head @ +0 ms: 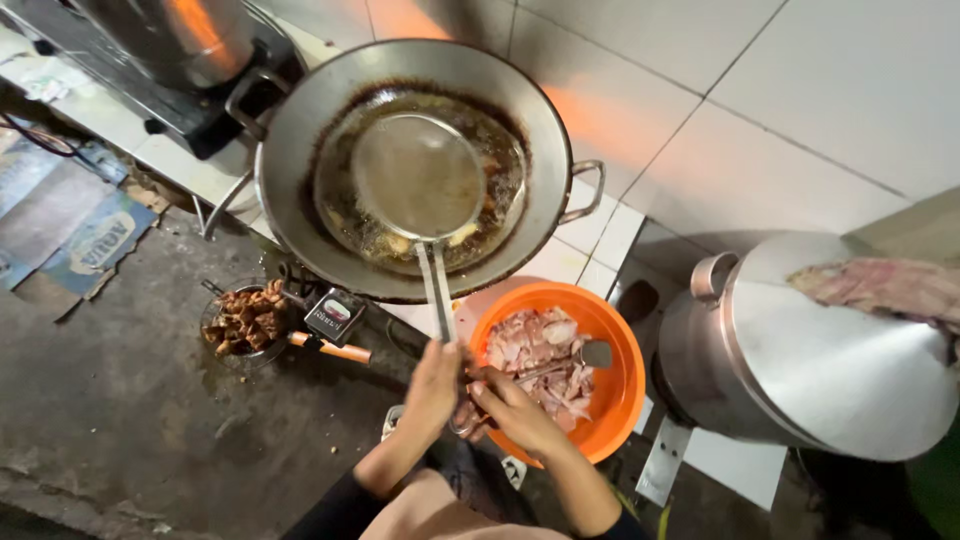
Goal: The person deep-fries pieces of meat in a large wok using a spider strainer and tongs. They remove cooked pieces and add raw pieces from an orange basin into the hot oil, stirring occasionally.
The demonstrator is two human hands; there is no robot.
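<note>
Left hand (432, 385) closed round handle of mesh skimmer (418, 178), whose basket rests in oil in big wok (300, 140). Right hand (520, 410) gripping metal tongs (560, 365) over raw meat pcs (540, 350) in orange bowl (625, 385), just below wok. Lidded steel pot (800, 350) to the right; strainer of fried pcs (243, 318) on floor, left.

Dim, warm orange glare on white tiled wall (640, 70) upper centre; wide-angle edge warp; floor shadowed lower left

Both arms reach forward, left hand (432, 385) and right hand (515, 412) closed, touching.
</note>
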